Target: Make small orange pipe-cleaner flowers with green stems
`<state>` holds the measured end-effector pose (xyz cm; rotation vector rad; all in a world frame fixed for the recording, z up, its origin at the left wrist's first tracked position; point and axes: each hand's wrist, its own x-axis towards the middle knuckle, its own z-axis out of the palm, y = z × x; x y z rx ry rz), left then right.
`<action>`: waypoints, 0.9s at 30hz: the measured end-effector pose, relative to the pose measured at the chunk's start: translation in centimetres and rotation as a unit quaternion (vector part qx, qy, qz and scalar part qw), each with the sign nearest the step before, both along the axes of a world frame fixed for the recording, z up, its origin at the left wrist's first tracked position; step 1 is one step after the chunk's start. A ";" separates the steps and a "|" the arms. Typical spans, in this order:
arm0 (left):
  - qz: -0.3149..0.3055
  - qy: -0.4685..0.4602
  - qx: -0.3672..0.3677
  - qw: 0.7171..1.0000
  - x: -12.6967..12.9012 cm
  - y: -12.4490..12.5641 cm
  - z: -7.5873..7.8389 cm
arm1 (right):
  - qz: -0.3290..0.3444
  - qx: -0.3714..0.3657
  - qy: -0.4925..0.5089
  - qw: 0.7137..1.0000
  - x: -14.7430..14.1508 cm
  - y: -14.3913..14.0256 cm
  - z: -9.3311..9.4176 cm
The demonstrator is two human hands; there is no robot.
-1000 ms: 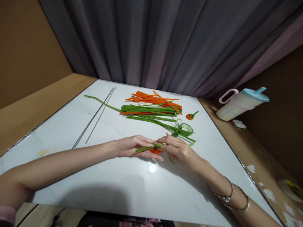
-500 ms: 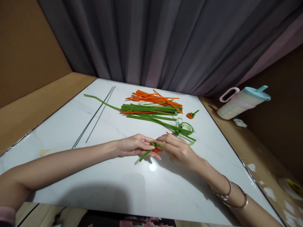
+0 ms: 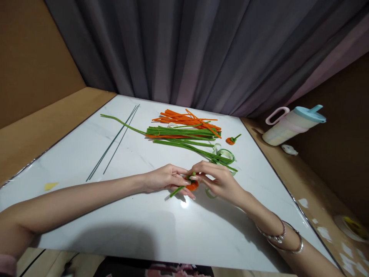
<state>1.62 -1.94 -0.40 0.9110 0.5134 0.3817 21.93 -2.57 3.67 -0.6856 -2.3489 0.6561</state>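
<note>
Both hands meet over the white table, pinching 1 small orange bud between them. The left hand grips it with fingertips pressed together; the right hand closes on its green top. A green stem juts out below the left fingers. Beyond the grip lie green stems, orange stems and another bud.

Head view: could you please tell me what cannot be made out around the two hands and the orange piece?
- Orange piece: head view, mostly covered by the fingertips of the left hand and right hand; its shape is unclear.
- Green stem: its upper end is hidden between the fingers.
- Green tape: partly behind the right hand.
- Plate: cut off by the right edge.
</note>
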 end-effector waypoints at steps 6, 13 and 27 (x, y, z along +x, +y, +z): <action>-0.003 -0.018 -0.014 1.000 -0.1 0.2 0.0 | 0.039 0.001 -0.065 0.997 1.4 0.2 1.3; -0.024 -0.026 -0.027 0.999 -0.3 0.4 0.0 | 0.063 0.139 -0.132 0.979 1.7 -0.7 0.8; 0.001 -0.029 -0.006 1.000 -0.2 0.2 -0.1 | 0.027 0.346 -0.165 0.923 0.9 -1.2 -0.4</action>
